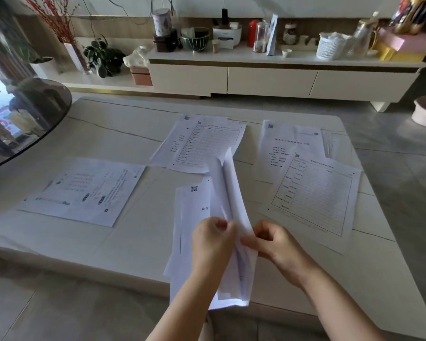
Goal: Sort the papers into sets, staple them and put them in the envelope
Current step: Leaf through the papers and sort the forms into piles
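I hold a bundle of white sheets [229,193] upright over the table's front edge. My left hand [213,242] grips the bundle from the left, and my right hand [271,244] pinches its sheets from the right. Under the bundle lies a sheet with a QR code [192,207]. Three other lots of printed paper lie flat on the white table [123,242]: one sheet at the left [84,190], a pile at the middle back [202,141], and a pile of forms at the right [312,183]. No stapler or envelope shows.
A round dark glass tabletop [22,119] overhangs the table's left corner. Behind the table stands a low white cabinet [268,80] crowded with jars, bowls, a basket and plants. Grey tiled floor [391,148] runs along the right side.
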The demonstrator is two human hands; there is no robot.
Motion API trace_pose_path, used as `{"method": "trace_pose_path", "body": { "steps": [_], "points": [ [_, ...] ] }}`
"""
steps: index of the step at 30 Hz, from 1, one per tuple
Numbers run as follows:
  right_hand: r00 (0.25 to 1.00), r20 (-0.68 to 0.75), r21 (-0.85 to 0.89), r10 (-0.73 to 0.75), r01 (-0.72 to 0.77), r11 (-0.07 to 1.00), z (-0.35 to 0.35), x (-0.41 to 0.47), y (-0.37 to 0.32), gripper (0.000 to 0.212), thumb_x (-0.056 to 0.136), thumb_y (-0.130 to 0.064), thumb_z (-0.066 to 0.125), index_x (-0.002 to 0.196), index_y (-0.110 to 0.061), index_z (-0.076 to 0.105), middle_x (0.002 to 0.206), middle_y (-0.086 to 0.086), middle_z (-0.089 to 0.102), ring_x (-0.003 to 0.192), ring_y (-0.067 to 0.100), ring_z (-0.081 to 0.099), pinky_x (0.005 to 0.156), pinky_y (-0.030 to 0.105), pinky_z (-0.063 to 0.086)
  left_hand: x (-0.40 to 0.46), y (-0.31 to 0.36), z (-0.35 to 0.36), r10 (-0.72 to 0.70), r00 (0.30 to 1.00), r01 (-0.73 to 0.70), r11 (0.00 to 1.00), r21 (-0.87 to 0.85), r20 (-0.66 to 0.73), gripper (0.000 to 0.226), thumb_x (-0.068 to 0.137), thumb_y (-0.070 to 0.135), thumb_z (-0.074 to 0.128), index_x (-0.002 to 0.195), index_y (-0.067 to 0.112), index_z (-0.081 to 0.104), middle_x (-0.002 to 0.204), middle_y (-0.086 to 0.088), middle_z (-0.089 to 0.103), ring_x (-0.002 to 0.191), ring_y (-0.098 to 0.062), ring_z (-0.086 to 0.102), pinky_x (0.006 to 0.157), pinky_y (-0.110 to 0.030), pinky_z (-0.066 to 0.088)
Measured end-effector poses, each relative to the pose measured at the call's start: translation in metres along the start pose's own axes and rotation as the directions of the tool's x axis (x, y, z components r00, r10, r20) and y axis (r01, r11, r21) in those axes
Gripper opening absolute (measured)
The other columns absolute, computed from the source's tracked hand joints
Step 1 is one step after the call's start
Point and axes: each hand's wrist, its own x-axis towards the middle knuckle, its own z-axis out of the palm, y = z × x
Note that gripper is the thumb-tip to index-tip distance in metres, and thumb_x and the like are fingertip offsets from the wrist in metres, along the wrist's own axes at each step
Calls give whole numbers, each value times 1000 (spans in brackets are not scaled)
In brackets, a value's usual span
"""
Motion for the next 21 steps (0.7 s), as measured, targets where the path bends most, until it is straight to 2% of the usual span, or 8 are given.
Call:
{"method": "trace_pose_path", "body": {
  "steps": [3, 7, 9, 12, 14, 16, 18, 21],
  "points": [
    [995, -94, -25, 16, -19, 1000, -8, 8, 7, 9, 87, -12, 67, 85, -6, 60, 81, 6, 68, 77, 17, 64, 75, 35, 52, 9, -4, -1, -2, 1000, 2, 1000, 14, -19, 23, 84, 11, 54, 64, 1, 55, 59, -5, 43, 55, -13, 34, 44, -18, 26],
    [925, -374, -276, -61, -48, 960, -38, 25, 21, 9, 87, -6, 64, 86, -15, 61, 84, 4, 70, 78, 21, 66, 77, 36, 51, 16, -8, -1, -40, 999, 39, 998, -46, -24, 19, 82, 10, 53, 64, 7, 50, 62, -7, 36, 58, -14, 30, 44, -22, 21],
    [925, -379, -280, -31, -83, 957, -50, 29, 27, 10, 88, -4, 62, 91, -14, 63, 89, 5, 71, 79, 18, 66, 77, 35, 51, 17, -10, 3, -55, 998, 54, 996, -65, -13, 17, 83, 11, 54, 67, 5, 54, 64, -7, 40, 59, -15, 33, 47, -23, 22],
    [938, -345, -305, -18, -94, 948, -61, 32, 34, 14, 89, -7, 61, 99, -16, 65, 98, 4, 71, 91, 19, 66, 81, 31, 48, 17, -9, 11, -42, 999, 43, 996, -74, 13, 17, 84, 13, 54, 71, 2, 58, 66, -6, 44, 60, -14, 36, 45, -19, 24],
    [899, -433, -381, -65, -117, 917, -74, 33, 33, 18, 89, -13, 64, 108, -13, 67, 103, 4, 68, 104, 23, 63, 85, 29, 44, 17, -7, 18, -8, 999, 10, 997, -78, 33, 15, 85, 12, 54, 70, 9, 54, 67, -5, 44, 61, -14, 35, 44, -19, 26],
    [772, -617, -524, -156, -254, 813, -95, 30, 32, 33, 88, -19, 66, 119, -7, 63, 119, 11, 63, 117, 29, 55, 90, 32, 41, 18, -5, 25, 9, 998, -5, 997, -79, 55, 14, 85, 11, 54, 71, 11, 53, 68, -5, 44, 62, -14, 36, 45, -18, 26],
    [638, -740, -598, -214, -478, 643, -118, 22, 35, 57, 84, -34, 68, 131, -5, 52, 137, 17, 49, 134, 33, 35, 101, 43, 35, 20, -5, 32, 9, 998, -5, 998, -63, 67, 15, 84, 12, 54, 71, 6, 54, 68, -5, 44, 61, -14, 35, 47, -20, 24],
    [578, -816, -482, 15, -694, 535, -142, 10, 48, 107, 75, -68, 61, 149, -3, 17, 156, 22, 13, 146, 33, 6, 113, 52, 17, 21, -4, 41, 18, 997, -14, 999, -52, 72, 19, 84, 12, 55, 75, -4, 58, 66, -4, 47, 60, -15, 37, 49, -22, 26]
  ]
}}
